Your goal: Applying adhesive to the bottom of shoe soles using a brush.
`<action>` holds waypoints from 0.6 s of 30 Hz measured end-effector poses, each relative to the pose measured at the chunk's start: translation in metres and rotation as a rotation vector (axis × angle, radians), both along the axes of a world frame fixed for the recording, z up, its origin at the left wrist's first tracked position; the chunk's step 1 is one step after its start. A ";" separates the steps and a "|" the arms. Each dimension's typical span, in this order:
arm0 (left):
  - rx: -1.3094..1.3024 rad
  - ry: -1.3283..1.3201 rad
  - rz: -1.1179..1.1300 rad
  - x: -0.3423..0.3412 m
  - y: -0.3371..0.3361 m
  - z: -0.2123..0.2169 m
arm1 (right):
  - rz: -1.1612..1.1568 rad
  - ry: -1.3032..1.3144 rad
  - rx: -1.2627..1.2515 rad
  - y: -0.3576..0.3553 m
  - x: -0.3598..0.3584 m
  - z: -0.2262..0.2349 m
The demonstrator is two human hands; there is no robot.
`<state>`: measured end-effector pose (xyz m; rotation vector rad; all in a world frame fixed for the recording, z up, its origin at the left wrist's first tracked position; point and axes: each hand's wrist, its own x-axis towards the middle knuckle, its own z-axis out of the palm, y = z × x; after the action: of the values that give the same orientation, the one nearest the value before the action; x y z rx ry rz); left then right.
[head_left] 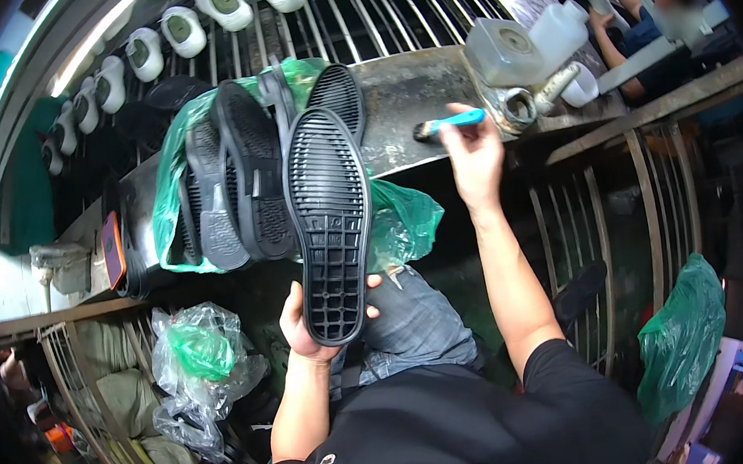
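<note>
Left grip (304,335): we see it grasping the lower end of a black shoe sole (330,205), thumb at one edge, fingertips at the other; the rest of the fingers are hidden behind.
Sole position: lengthwise before us, ribs and grid facing up, lower end over the jeans (416,326).
Right grip (477,161): pinching a blue-handled brush (461,120) over the bench (399,95); we cannot tell whether the bristles touch.
Green bag (171,202): open on the bench, several black soles (216,198) bunched in it; overlaps stop us counting.
Bench corner: a square tub (504,51), a cloudy bottle (560,35), an open jar (517,109) and a white cup (582,86); we cannot make out their contents.
Rack (353,41): white shoes (184,32) with green insides, some cut off above.
Clear bag (240,370): below left, green plastic (202,350) in or on it; we cannot tell which.
Co-worker (630,41): upper right, partly blocked by a rail (655,60).
</note>
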<state>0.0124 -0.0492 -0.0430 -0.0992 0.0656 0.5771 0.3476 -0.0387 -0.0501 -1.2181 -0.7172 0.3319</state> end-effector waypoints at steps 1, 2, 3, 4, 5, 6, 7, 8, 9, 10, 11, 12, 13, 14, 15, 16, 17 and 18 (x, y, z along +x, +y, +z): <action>0.204 0.130 -0.063 -0.001 0.001 -0.003 | 0.010 -0.092 -0.153 -0.001 0.006 -0.007; 0.410 0.251 -0.130 0.003 0.000 -0.006 | 0.020 -0.181 -0.311 -0.005 0.012 -0.013; 0.341 0.225 -0.143 0.011 -0.004 0.003 | -0.001 -0.223 -0.324 -0.009 0.010 -0.012; 0.323 0.214 -0.168 0.016 -0.005 0.002 | -0.027 -0.272 -0.339 -0.017 0.015 -0.003; 0.313 0.238 -0.232 0.019 -0.005 -0.001 | -0.050 -0.342 -0.309 -0.028 0.023 0.006; 0.305 0.260 -0.294 0.025 -0.007 -0.002 | -0.037 -0.301 -0.219 -0.042 0.034 0.008; 0.285 0.276 -0.298 0.034 -0.010 0.001 | -0.062 -0.269 -0.160 -0.054 0.043 0.016; 0.271 0.265 -0.315 0.043 -0.011 -0.005 | -0.084 -0.238 -0.100 -0.066 0.053 0.026; 0.256 0.248 -0.371 0.052 -0.010 -0.013 | -0.156 -0.304 -0.168 -0.080 0.065 0.033; 0.242 0.236 -0.424 0.061 -0.008 -0.019 | -0.248 -0.392 -0.263 -0.090 0.081 0.032; 0.211 0.241 -0.428 0.070 -0.007 -0.022 | -0.281 -0.463 -0.314 -0.094 0.098 0.033; 0.183 0.215 -0.427 0.078 -0.004 -0.031 | -0.310 -0.530 -0.365 -0.095 0.107 0.034; 0.110 0.208 -0.437 0.082 -0.001 -0.036 | -0.325 -0.612 -0.450 -0.092 0.107 0.047; 0.038 0.204 -0.444 0.085 0.001 -0.039 | -0.296 -0.637 -0.459 -0.089 0.111 0.047; -0.009 0.201 -0.447 0.087 0.005 -0.039 | -0.288 -0.653 -0.495 -0.089 0.112 0.047; -0.015 0.214 -0.434 0.087 0.005 -0.036 | -0.277 -0.669 -0.529 -0.089 0.112 0.047; -0.057 0.216 -0.428 0.086 0.005 -0.031 | -0.272 -0.662 -0.535 -0.090 0.111 0.047; -0.098 0.222 -0.415 0.083 0.004 -0.026 | -0.289 -0.718 -0.523 -0.092 0.110 0.047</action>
<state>0.0956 -0.0453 -0.0693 -0.1131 0.3225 0.1674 0.4580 -0.1306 -0.0031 -1.9515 -1.0850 -0.1954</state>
